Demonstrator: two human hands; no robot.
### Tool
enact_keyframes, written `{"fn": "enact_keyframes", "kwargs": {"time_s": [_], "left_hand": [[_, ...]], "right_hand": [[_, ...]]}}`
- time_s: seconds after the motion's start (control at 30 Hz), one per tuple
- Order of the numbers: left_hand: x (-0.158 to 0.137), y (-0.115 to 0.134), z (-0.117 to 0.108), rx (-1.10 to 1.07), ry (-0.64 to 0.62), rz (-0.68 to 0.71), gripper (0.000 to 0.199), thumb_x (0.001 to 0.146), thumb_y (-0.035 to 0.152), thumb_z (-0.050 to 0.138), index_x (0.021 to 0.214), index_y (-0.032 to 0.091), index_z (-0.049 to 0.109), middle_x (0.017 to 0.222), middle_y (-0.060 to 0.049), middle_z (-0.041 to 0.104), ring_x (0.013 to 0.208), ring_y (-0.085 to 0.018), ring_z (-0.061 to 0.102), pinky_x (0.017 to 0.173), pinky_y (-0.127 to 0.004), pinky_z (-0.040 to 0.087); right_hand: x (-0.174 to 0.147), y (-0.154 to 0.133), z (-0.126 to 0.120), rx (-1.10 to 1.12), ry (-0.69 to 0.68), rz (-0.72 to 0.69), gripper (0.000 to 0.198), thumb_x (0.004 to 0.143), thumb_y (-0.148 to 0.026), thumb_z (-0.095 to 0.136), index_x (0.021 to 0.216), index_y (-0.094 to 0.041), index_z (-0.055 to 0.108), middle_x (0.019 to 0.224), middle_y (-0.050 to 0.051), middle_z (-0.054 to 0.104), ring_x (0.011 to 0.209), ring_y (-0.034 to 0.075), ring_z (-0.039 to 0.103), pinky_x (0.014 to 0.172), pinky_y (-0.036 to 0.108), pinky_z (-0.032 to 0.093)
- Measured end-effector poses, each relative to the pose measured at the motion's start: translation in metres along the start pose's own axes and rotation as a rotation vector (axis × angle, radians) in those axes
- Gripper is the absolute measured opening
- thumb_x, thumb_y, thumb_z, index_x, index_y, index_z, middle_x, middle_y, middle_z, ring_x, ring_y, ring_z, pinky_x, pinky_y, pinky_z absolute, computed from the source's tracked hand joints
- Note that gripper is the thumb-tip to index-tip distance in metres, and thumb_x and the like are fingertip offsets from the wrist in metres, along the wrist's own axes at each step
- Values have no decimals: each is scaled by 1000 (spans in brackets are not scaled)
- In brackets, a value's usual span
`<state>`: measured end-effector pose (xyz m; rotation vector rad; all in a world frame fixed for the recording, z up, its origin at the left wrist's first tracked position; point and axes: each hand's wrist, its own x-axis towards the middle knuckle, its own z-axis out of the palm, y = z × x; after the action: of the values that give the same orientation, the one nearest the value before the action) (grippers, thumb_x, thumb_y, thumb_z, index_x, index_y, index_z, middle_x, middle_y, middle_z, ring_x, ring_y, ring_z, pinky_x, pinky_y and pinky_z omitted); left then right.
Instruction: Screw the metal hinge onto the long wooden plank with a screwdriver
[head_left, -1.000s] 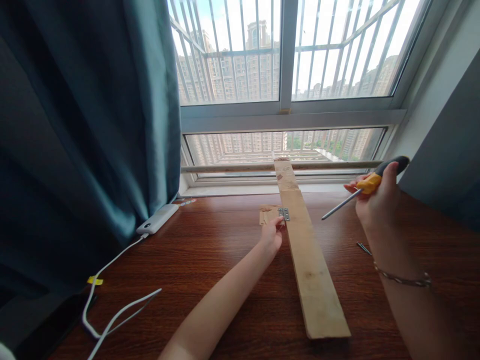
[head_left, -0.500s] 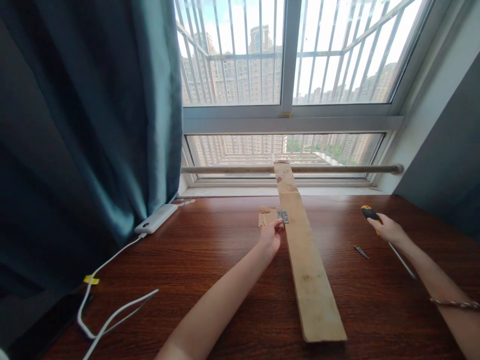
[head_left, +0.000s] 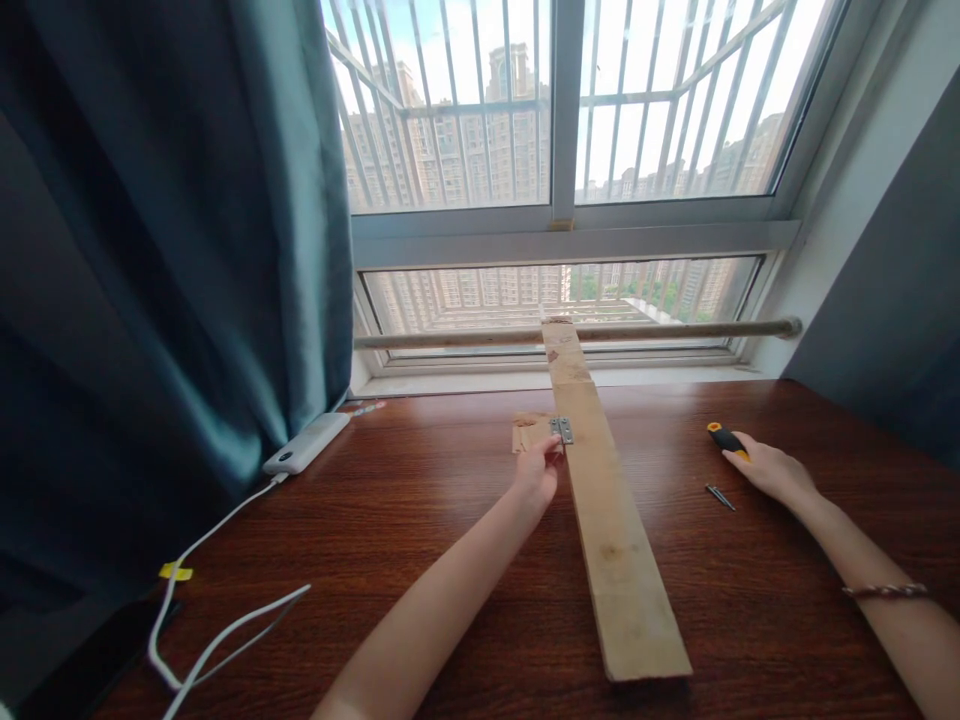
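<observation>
A long pale wooden plank runs away from me across the brown table, its far end by the window rail. A small metal hinge lies across the plank's left edge and a short wooden piece beside it. My left hand is closed at the hinge's lower edge, with the thumb on the metal. Off to the right, my right hand has its fingers around a screwdriver with a black and yellow handle; its shaft is hidden. Several screws lie on the table just left of that hand.
At the left a white power bank lies by the dark curtain, with a white cable curling toward me. A horizontal rail crosses in front of the barred window. The table stretches to the sill.
My right hand has turned and moved slightly left and down with the screwdriver, whose shaft has gone out of sight. My left hand stays at the hinge. The view has shifted a little.
</observation>
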<state>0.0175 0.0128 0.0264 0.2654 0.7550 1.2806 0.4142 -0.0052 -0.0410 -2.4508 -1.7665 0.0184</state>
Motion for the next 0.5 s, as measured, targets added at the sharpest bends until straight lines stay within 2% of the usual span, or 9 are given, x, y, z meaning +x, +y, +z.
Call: {"fn": "enact_keyframes", "kwargs": {"time_s": [0.5], "left_hand": [[0,0,0,3,-4,6,17,68,-6,54,65,10,58,65,-7,65,58,-11,59,60,-22,49]], "right_hand": [[-3,0,0,-43,2,22,60,83,-58,28,133,-27,38,103,16,61,88,36,61,68,46,45]]}}
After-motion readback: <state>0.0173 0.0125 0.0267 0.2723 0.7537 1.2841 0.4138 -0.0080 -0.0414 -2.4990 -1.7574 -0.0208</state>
